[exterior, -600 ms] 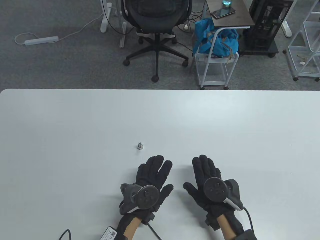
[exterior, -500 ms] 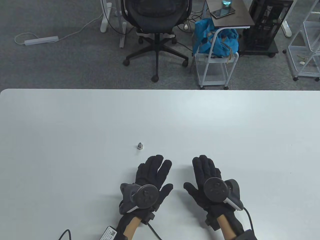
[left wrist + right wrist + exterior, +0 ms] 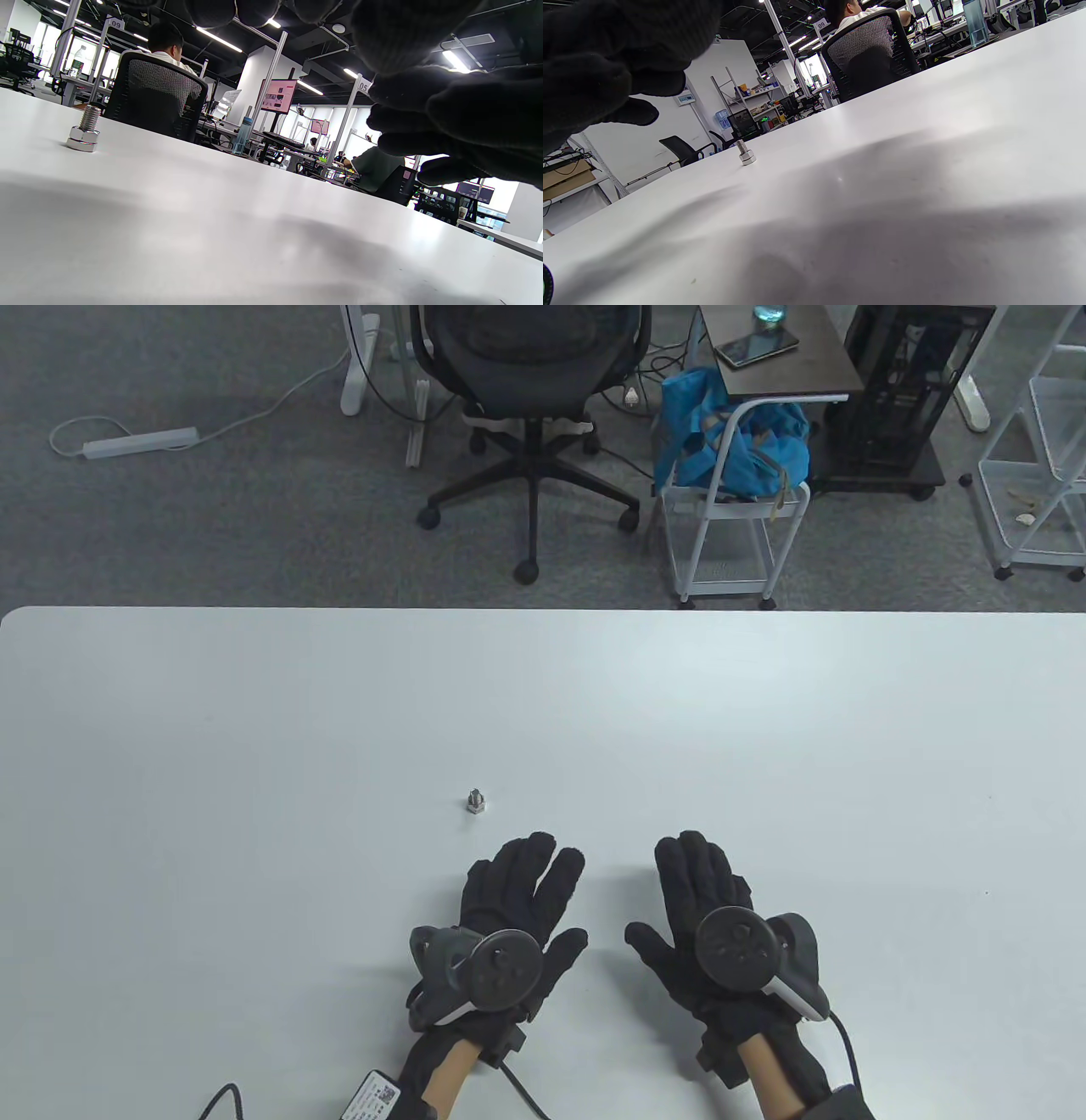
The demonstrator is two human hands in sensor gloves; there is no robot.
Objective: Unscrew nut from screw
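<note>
A small silver screw with a nut on it (image 3: 476, 800) stands upright on its head on the white table (image 3: 254, 712). It also shows in the left wrist view (image 3: 84, 130) and in the right wrist view (image 3: 745, 153). My left hand (image 3: 519, 886) lies flat and open just below and right of the screw, apart from it. My right hand (image 3: 697, 882) lies flat and open further right. Both hands are empty.
The table's far edge (image 3: 543, 608) runs across the middle of the table view. Beyond it on the floor stand an office chair (image 3: 528, 407), a white cart with a blue bag (image 3: 731, 466) and a wire rack (image 3: 1039, 466).
Both hands have shifted very slightly to the right. The screw has not moved.
</note>
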